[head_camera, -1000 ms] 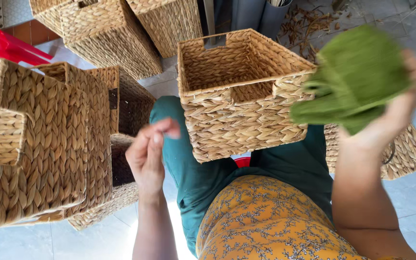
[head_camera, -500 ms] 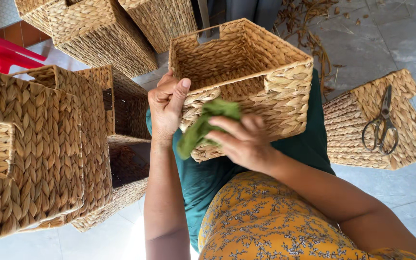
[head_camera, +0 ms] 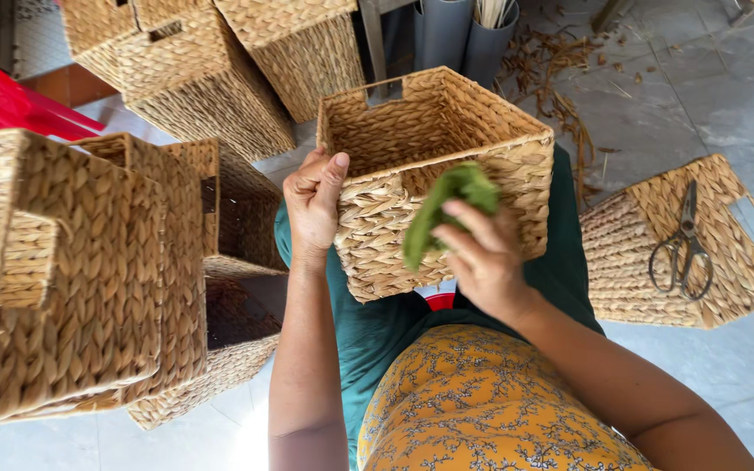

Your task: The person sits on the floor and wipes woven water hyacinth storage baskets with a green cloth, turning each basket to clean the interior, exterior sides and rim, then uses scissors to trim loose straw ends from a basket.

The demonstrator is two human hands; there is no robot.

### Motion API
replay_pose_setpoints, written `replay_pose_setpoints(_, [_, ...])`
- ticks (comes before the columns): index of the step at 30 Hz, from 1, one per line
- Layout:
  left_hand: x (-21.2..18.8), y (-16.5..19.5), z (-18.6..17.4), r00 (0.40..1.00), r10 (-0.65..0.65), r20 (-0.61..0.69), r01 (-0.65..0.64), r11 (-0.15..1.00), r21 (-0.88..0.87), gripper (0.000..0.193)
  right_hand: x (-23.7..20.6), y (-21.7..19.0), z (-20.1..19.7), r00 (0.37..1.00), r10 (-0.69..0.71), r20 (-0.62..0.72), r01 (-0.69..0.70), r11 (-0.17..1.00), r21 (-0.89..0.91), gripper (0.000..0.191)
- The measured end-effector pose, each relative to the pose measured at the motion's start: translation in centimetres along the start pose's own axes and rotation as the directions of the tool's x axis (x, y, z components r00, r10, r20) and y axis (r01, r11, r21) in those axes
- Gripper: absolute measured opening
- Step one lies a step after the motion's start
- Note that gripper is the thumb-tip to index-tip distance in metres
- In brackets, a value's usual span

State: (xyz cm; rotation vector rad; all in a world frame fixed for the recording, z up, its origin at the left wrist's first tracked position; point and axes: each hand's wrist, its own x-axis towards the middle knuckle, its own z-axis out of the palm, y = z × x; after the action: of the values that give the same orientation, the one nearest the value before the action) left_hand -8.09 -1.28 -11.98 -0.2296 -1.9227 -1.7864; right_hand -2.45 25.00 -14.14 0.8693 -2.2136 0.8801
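Note:
A woven straw basket with a cut-out handle rests on my lap, its opening facing up and away. My left hand grips its near left corner, thumb along the rim. My right hand holds a green cloth and presses it against the basket's near wall by the handle opening.
Stacked woven baskets stand at my left, and more baskets lie behind. Another basket lies on its side at the right with scissors on it. Straw scraps litter the grey tiled floor. A red plastic item is at far left.
My right hand brought the green cloth down from the upper right onto the basket's front wall. My left hand moved from mid-air to grip the basket's left corner.

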Motion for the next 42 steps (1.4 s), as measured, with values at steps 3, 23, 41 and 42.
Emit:
replay_pose_setpoints(3, [0.2, -0.3, -0.2, 1.000, -0.018, -0.013, 0.019, 1.000, 0.021, 0.040, 2.3, -3.8, 2.3, 0.976, -0.173, 0.131, 0.156, 0.979, 0.127, 0.034])
replay_pose_setpoints(23, [-0.1, -0.3, 0.6, 0.999, 0.019, -0.027, -0.019, 1.000, -0.011, 0.047, -1.9, 6.5, -5.3, 0.972, 0.197, -0.128, -0.205, 0.977, -0.054, 0.029])
replay_pose_setpoints(41, [-0.4, -0.3, -0.2, 0.999, 0.001, -0.044, -0.001, 1.000, -0.004, 0.044, 1.7, -2.8, 1.4, 0.916, -0.341, 0.210, 0.306, 0.934, 0.184, 0.034])
replay_pose_setpoints(42, [-0.4, -0.4, -0.2, 0.999, 0.007, -0.041, -0.008, 1.000, -0.014, 0.044, 1.1, -1.5, 0.5, 0.924, -0.321, 0.207, 0.304, 0.946, 0.112, 0.035])
